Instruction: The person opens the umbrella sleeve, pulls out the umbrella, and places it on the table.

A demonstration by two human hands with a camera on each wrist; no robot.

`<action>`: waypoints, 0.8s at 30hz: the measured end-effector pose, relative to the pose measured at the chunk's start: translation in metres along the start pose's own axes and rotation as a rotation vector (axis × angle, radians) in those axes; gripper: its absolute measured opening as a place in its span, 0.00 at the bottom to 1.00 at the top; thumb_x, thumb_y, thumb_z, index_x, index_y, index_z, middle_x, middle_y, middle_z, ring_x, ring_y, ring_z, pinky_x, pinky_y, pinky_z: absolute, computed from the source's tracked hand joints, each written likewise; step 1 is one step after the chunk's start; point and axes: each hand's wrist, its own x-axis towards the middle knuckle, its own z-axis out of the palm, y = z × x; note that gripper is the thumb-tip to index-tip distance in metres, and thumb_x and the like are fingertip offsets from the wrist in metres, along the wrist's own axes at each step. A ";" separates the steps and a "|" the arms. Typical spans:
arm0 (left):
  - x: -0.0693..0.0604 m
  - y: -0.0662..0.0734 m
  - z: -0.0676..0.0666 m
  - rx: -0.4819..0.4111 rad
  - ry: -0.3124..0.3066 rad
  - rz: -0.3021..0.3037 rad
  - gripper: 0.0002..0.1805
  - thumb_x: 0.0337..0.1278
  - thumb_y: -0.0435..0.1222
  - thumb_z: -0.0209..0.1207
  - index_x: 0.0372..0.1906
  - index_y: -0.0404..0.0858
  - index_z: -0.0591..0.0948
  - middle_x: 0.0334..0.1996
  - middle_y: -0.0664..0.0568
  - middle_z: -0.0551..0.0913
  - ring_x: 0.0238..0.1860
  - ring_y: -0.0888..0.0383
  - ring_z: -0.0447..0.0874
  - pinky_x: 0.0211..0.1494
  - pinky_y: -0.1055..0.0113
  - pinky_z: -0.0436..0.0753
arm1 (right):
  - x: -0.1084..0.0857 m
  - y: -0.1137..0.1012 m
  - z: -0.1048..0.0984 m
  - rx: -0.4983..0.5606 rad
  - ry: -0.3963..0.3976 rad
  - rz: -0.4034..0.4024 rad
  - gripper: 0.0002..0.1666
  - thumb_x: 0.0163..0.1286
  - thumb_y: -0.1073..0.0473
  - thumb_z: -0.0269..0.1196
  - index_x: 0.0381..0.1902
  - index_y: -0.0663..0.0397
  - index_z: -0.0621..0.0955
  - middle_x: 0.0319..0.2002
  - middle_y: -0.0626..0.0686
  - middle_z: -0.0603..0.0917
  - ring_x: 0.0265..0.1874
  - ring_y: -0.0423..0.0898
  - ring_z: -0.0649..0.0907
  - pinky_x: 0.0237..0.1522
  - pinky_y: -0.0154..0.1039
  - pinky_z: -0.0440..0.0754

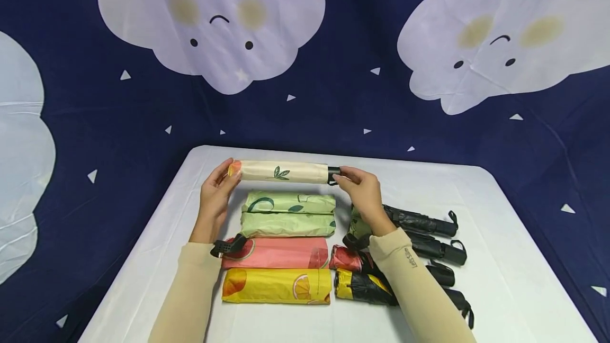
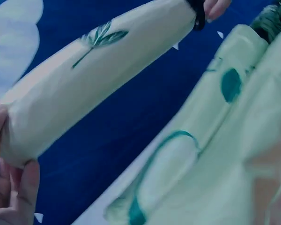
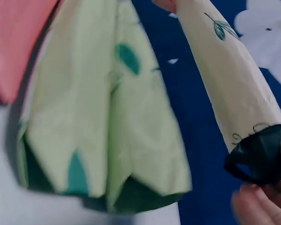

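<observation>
A folded umbrella in a cream sleeve (image 1: 286,171) with a green leaf print is held level above the far part of the table. My left hand (image 1: 217,195) pinches the orange-printed left end of the sleeve. At the other end, my right hand (image 1: 360,190) grips the black handle end (image 3: 260,157), where a dark strap loop shows in the right wrist view. Just below the held umbrella lies green printed fabric (image 1: 288,215) like an umbrella sleeve, with dark openings in the right wrist view.
A pink watermelon-print sleeve (image 1: 286,253) and a yellow orange-print sleeve (image 1: 276,286) lie nearer on the white table (image 1: 505,279). Several black folded umbrellas (image 1: 433,247) lie to the right, partly under my right forearm. A dark blue cloud-print cloth (image 1: 352,30) hangs behind.
</observation>
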 end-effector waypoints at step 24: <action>-0.041 0.048 0.013 0.187 -0.536 0.114 0.25 0.61 0.21 0.65 0.64 0.28 0.78 0.61 0.43 0.81 0.46 0.52 0.87 0.46 0.60 0.89 | -0.048 -0.034 -0.066 0.263 -0.208 -0.133 0.25 0.68 0.70 0.69 0.62 0.70 0.80 0.52 0.56 0.87 0.44 0.48 0.89 0.45 0.44 0.88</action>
